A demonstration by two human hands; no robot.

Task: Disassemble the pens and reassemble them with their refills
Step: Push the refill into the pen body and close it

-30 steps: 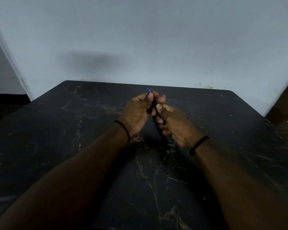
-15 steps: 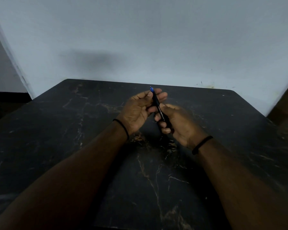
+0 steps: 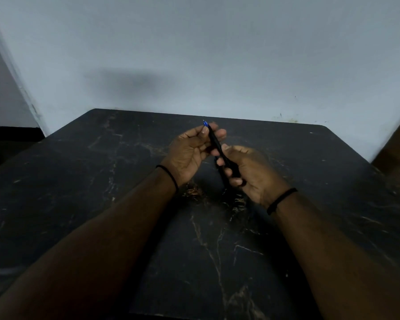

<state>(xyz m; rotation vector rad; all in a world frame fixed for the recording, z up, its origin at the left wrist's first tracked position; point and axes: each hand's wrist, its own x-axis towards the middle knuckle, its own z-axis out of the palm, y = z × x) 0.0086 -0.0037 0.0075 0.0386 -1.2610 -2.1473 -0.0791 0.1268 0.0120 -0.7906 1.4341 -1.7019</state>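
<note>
A black pen (image 3: 217,147) with a blue tip is held above the middle of the dark marble table (image 3: 102,181), tip pointing up and away from me. My right hand (image 3: 247,172) is wrapped around the pen's lower half. My left hand (image 3: 192,151) pinches its upper part, thumb and fingertips just below the blue tip. The pen's lower end is hidden inside my right fist. No separate refill or other pen part shows.
A pale wall rises just behind the table's far edge. A dark floor gap (image 3: 7,144) lies off the left side, and a brown wooden piece (image 3: 397,146) stands at the right edge. Both forearms reach over the near half of the table.
The hands have drawn slightly apart along the pen, so more of its black barrel shows between them. My right hand has slid lower and toward me.
</note>
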